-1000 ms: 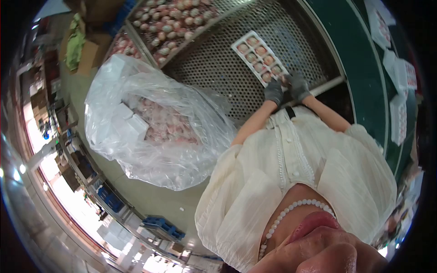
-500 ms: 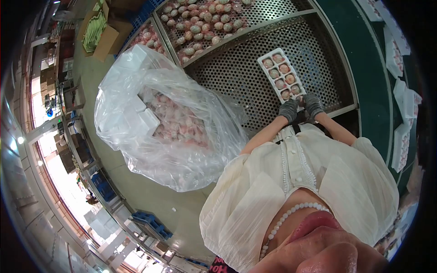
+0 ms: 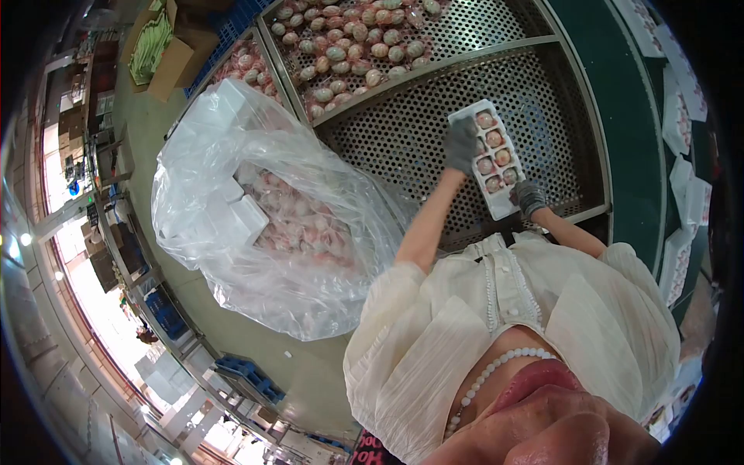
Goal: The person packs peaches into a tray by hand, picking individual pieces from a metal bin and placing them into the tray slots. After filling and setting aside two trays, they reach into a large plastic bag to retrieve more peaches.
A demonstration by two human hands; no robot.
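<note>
My R hand (image 3: 530, 198), grey glove, is clamped on the near short end of the tray (image 3: 502, 204), close in front of my waist. My L hand (image 3: 463, 145), gloved too, is further out w/ the arm stretched. It lies over the tray's left long edge, up near the far end. The fingers curl down, but I can't tell if they pinch the rim or only rest on it.

So the tray sits between my 2 hands. Its long axis runs away from me, w/ the far end leaning a bit to my left. The R hand is at the end nearest my body and the L hand is beside the far end. It's a white foam tray holding pinkish fruit (image 3: 494, 139) in 2 rows, and it lies flat on the perforated metal desk (image 3: 387, 139).

Left of the desk, approx level w/ my L elbow, is a big clear plastic bag (image 3: 271, 217) stuffed w/ foam trays and wrapped fruit. Beyond the desk's far rail there's a bin of loose fruit (image 3: 349, 46). To my right, well apart from the tray, a green belt (image 3: 620, 116) carries more packed trays (image 3: 676, 116).
</note>
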